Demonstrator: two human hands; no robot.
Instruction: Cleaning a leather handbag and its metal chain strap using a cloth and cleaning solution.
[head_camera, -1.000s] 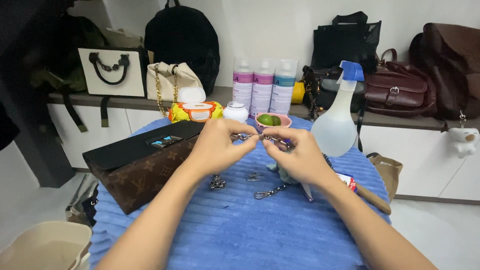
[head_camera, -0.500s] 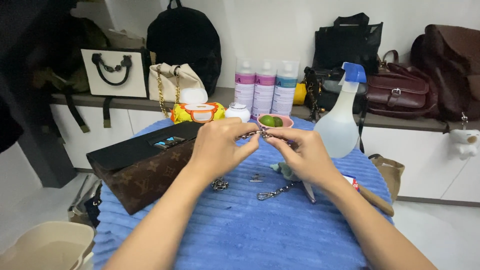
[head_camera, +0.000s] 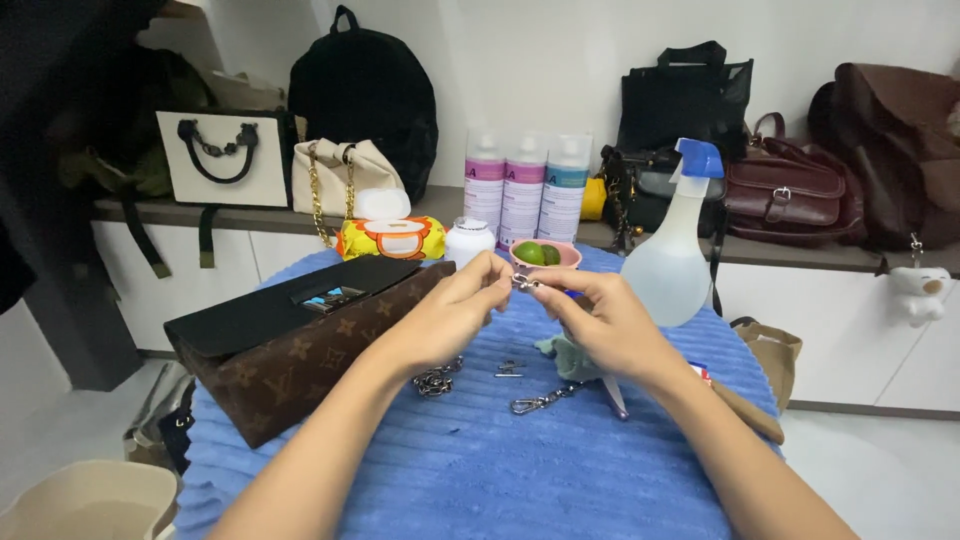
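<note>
**Small metal clasp held between both hands over a blue cloth**

Lower left of frame: a cream round bucket (head_camera: 85, 500) on the floor.

Left of centre: a brown patterned leather handbag with a black flap (head_camera: 290, 335), lying on the blue ribbed cloth-covered table (head_camera: 520, 470).

Centre: the left hand (head_camera: 455, 310), thumb and forefinger pinched closed on one side of a small silver metal clasp (head_camera: 522, 283). The right hand (head_camera: 600, 325) meets it from the other side, fingertips closed on the same piece. The clasp sits raised above the cloth, just in front of a pink bowl holding green limes (head_camera: 545, 256).

Below the hands: a silver chain (head_camera: 435, 380) in a heap, a short chain length with a snap hook (head_camera: 540, 401), and a small loose metal fitting (head_camera: 508, 370), all resting on the cloth.

Right of centre: a translucent spray bottle with a blue trigger (head_camera: 672, 255), upright.

Step in hand, as judged: fine fingertip work on the clasp, opening or joining it. The next move calls for a steady pinch and a small, exact twist; the piece is tiny and could slip.
</note>
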